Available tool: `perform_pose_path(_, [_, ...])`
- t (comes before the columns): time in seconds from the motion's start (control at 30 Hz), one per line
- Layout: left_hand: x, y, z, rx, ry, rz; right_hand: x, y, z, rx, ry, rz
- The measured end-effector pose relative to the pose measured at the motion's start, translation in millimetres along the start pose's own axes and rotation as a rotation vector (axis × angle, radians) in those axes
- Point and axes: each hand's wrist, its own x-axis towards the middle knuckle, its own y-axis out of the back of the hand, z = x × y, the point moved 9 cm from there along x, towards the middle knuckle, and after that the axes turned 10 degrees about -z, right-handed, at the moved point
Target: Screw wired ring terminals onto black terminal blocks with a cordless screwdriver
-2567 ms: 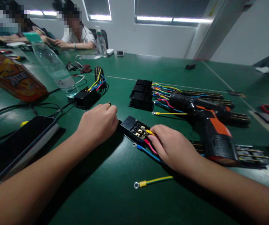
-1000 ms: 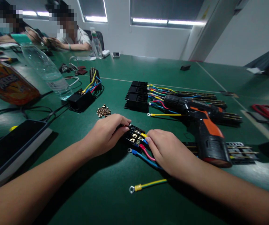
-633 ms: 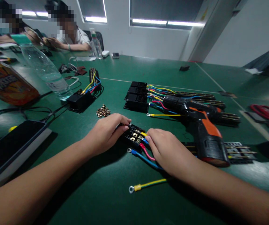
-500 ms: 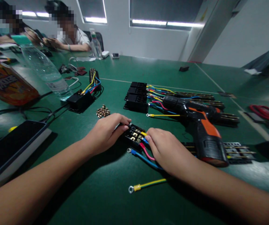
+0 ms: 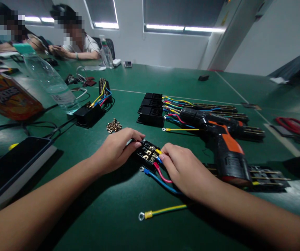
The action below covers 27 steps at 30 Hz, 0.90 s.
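A black terminal block with brass contacts lies on the green table. My left hand grips its far left end between thumb and fingers. At its right end, my right hand pinches a wire with a yellow sleeved lug; a blue sleeve shows just below the fingertips. A red-sleeved wire runs from the block under my right hand. In front of the block, a blue wire ends in a loose ring terminal. Nearer me lies a yellow-green wire, also with a ring terminal.
A black and orange cordless drill lies to the right across wired strips. Behind are several black terminal blocks and a pile of screws. Left stand a water bottle, an orange drink bottle and a phone. Two people sit opposite.
Both hands keep their grip on the block and the wire. The view has shifted slightly, and the loose wires near me appear a little lower and further left.
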Motion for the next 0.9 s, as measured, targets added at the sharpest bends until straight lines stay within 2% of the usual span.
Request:
perform_pose_path(0.27, [-1, 0.4, -1, -0.019, 0.002, -0.015, -1, 6, -12, -0.325, 0.016, -0.005])
perform_pose_path(0.43, [0, 1.4, -2, -0.029, 0.0, -0.008, 0, 4, -10, -0.308, 0.076, 0.039])
perform_pose_path(0.63, [-1, 2.3, -1, -0.031, -0.005, 0.006, 0, 3, -2, -0.129, 0.057, 0.034])
perform_pose_path(0.9, [-2, 5.9, 2, -0.011, -0.002, 0.077, -3, 1, -11, -0.31, 0.112, 0.054])
